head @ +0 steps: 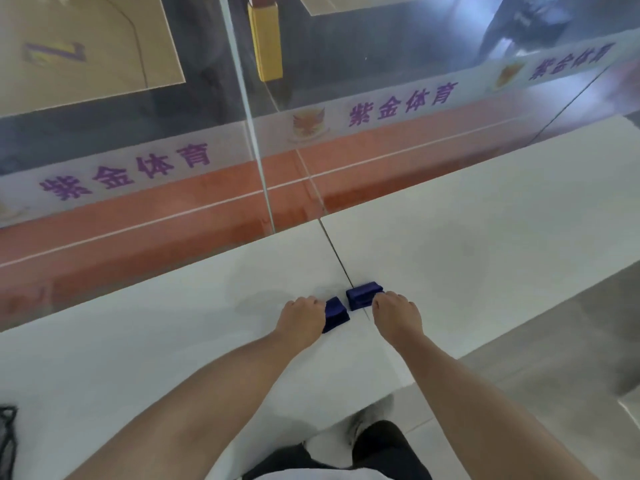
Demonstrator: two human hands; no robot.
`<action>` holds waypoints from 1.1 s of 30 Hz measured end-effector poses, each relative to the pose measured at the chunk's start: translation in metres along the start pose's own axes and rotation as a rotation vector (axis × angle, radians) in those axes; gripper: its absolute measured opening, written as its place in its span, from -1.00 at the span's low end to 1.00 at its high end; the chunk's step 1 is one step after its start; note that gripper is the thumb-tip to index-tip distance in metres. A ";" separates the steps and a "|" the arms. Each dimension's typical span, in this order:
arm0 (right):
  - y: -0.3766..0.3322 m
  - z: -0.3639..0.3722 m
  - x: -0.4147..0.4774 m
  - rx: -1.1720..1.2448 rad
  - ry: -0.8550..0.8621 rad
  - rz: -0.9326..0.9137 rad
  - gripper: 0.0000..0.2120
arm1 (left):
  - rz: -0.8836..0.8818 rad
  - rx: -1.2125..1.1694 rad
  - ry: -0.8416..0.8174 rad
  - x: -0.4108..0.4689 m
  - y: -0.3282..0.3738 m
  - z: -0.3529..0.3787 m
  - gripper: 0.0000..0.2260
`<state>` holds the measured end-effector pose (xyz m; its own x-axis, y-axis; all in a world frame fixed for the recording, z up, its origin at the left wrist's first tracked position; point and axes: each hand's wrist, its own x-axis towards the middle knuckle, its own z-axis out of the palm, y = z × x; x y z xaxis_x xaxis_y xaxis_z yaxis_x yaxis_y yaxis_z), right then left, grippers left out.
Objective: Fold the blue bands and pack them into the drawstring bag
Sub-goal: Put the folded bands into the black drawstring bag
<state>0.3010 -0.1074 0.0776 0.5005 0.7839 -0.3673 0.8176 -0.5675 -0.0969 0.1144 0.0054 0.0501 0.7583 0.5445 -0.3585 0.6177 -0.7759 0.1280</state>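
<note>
Two folded blue bands lie on a white ledge [467, 237] near its middle seam. My left hand [303, 315] grips the left blue band [335, 313], covering its left part. My right hand [396, 311] holds the right blue band [363, 295] by its right end. The two bands sit a small gap apart. A black mesh item, possibly the drawstring bag [7, 434], shows only at the lower left edge of the view.
A glass barrier [256, 150] rises along the far edge of the ledge, with a sports court and an orange track below behind it. A yellow padded post [265, 43] stands beyond the glass. Grey floor [571, 323] lies to the right of the ledge.
</note>
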 end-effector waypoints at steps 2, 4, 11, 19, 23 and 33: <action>0.008 0.002 0.023 0.003 0.023 0.008 -0.88 | -0.084 -0.117 -0.007 0.011 0.005 0.006 -0.79; 0.017 0.007 0.045 0.037 0.043 -0.019 -0.86 | -0.209 -0.274 -0.011 0.021 0.013 0.009 -0.76; 0.045 0.029 0.094 0.165 -0.220 -0.175 -0.70 | -0.538 -0.491 -0.037 0.021 0.042 0.043 -0.74; 0.074 0.043 0.099 0.152 -0.262 -0.401 -0.74 | -0.465 -0.333 -0.027 0.010 0.060 0.059 -0.59; 0.077 0.050 0.099 0.068 -0.241 -0.514 -0.80 | -0.460 -0.263 -0.012 0.015 0.062 0.063 -0.58; 0.072 0.059 0.089 0.058 -0.213 -0.503 -0.83 | -0.520 -0.291 -0.057 0.012 0.047 0.061 -0.56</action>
<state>0.3878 -0.0930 -0.0167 -0.0214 0.8971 -0.4412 0.9210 -0.1539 -0.3578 0.1401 -0.0435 -0.0046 0.3338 0.8055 -0.4896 0.9426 -0.2888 0.1676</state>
